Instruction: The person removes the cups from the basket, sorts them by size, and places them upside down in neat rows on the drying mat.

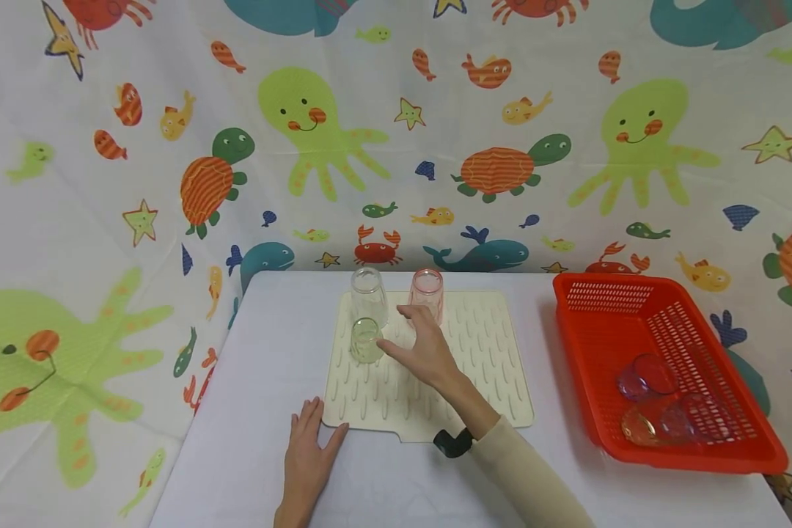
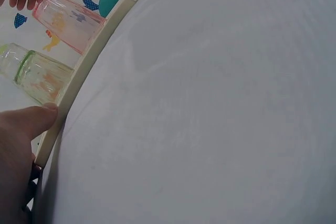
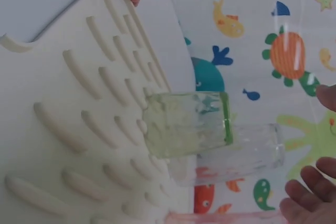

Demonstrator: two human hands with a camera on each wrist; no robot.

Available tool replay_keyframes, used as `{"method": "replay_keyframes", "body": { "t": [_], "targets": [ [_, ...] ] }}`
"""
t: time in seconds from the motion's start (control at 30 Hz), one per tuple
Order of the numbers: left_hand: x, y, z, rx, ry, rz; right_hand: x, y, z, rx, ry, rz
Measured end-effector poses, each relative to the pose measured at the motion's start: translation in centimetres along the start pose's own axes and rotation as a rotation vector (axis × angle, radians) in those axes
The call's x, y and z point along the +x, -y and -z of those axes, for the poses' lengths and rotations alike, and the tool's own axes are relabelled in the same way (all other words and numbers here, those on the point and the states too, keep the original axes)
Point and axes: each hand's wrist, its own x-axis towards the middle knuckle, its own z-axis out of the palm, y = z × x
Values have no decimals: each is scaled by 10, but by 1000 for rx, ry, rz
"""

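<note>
My right hand [image 1: 429, 352] hovers over the ribbed cream mat [image 1: 482, 352], fingers spread and bent, with nothing in them. Its thumb is close to a small green-tinted glass [image 1: 367, 350]; in the right wrist view a gap separates the fingers [image 3: 310, 190] from that glass [image 3: 184, 124]. Behind the green glass stands a taller clear glass [image 1: 368, 297], and a pink glass [image 1: 427, 282] is to its right, partly behind my fingers. My left hand [image 1: 306, 455] rests at the mat's front left corner, thumb touching the edge, fingers extended alongside.
On the right, a red plastic basket [image 1: 584, 367] contains several glasses, among them a purple one [image 1: 653, 374] and an amber one [image 1: 640, 425]. Beneath everything lies a white tablecloth [image 1: 257, 345]. A curtain printed with sea animals [image 1: 396, 169] hangs behind the table.
</note>
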Motion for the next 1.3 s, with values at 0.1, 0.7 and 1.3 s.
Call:
{"method": "replay_keyframes", "body": {
  "t": [0.1, 0.7, 1.3],
  "targets": [
    [1, 0, 0, 4, -1, -1, -4, 1, 8, -29, -2, 0],
    [4, -1, 1, 6, 14, 3, -23, 7, 48, -119, -49, 7],
    [4, -4, 3, 10, 13, 2, -42, 11, 85, -148, -95, 29]
  ]
}}
